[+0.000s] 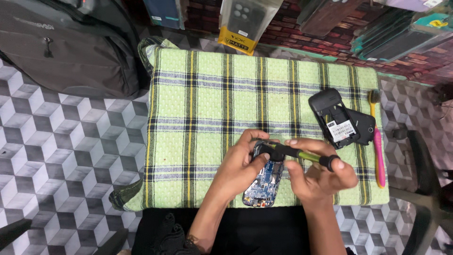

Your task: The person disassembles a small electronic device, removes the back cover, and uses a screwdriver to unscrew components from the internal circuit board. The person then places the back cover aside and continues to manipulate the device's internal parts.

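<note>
Head view: the left hand (pixel 240 165) has its grip pinching an opened phone (pixel 264 182), circuit board up, at about 6 o'clock on the green plaid cloth (pixel 203 94) covering the bench. The right hand (pixel 321 177) has its grip pressed around a screwdriver (pixel 302 155), whose tip meets the phone's upper end. At 3 o'clock lie a black phone housing (pixel 332 118) and a pink toothbrush (pixel 379 156). A grey backpack (pixel 66 47) sits at 10 o'clock.

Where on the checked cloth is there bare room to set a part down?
The checked cloth is bare across its left and upper middle, from the bag-side edge to the black phone shells. Crowded: the right edge with shells and pink brush, and the near middle, where both hands work the opened phone.
</note>
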